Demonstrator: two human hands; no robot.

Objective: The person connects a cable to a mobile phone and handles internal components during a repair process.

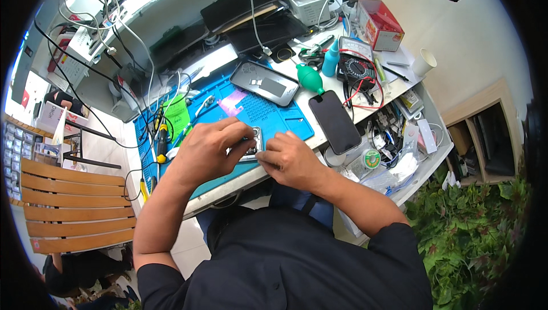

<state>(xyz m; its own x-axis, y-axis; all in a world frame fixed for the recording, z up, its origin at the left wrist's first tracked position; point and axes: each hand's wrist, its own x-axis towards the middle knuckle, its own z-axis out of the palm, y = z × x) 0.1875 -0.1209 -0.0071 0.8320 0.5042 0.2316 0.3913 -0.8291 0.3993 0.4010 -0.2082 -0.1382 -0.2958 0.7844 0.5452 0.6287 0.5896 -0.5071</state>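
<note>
Over the front edge of a blue work mat, both my hands are close together at a small opened phone with a silvery frame and dark inner parts. My left hand bends over its left side, fingers curled in a pinch; what sits between the fingertips is hidden. At the phone's right edge my right hand has thumb and fingers pressed together, and I cannot make out anything in them. Beyond the hands lies a larger phone housing. A dark-screened phone rests to the right.
A green air blower, a blue bottle and a multimeter stand back right. An open drawer juts out, full of parts and a solder spool. Left are a yellow-black screwdriver, loose cables and a slatted wooden bench.
</note>
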